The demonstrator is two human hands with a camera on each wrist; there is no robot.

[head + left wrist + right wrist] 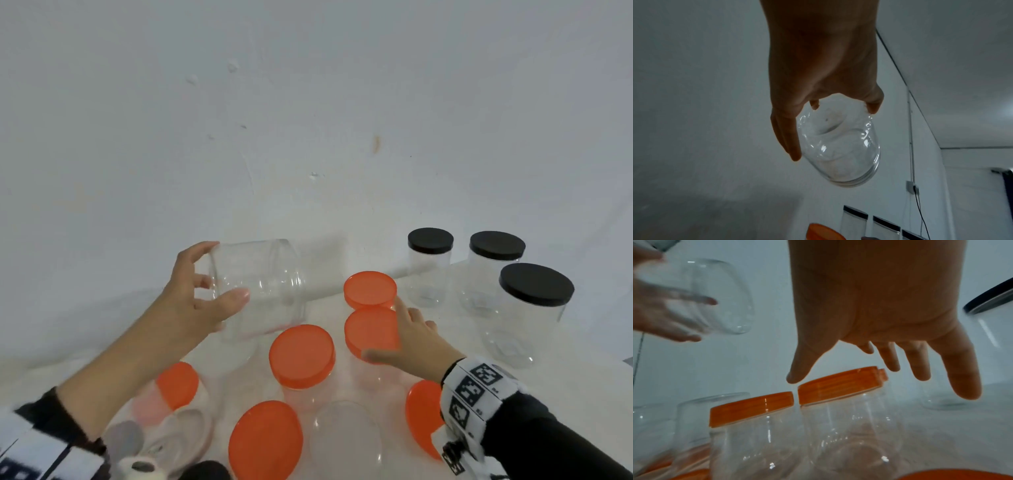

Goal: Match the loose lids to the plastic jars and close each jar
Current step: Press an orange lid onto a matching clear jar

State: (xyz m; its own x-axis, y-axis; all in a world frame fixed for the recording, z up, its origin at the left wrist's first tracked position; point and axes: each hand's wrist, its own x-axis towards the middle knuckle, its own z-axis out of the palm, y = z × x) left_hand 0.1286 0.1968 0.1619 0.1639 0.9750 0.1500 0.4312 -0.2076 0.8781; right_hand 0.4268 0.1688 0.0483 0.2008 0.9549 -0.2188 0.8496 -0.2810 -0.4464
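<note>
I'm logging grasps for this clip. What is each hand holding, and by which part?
The left hand grips the lidless clear jar by its base end, tilted in the air. The right hand holds nothing; its spread fingers hover at an orange lid.

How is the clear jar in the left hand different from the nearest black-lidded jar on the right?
The held jar has no lid; the black-lidded jar is closed. The held jar is tilted in the air, gripped by the left hand; the black-lidded jar stands upright on the table. Both are clear and empty.
</note>
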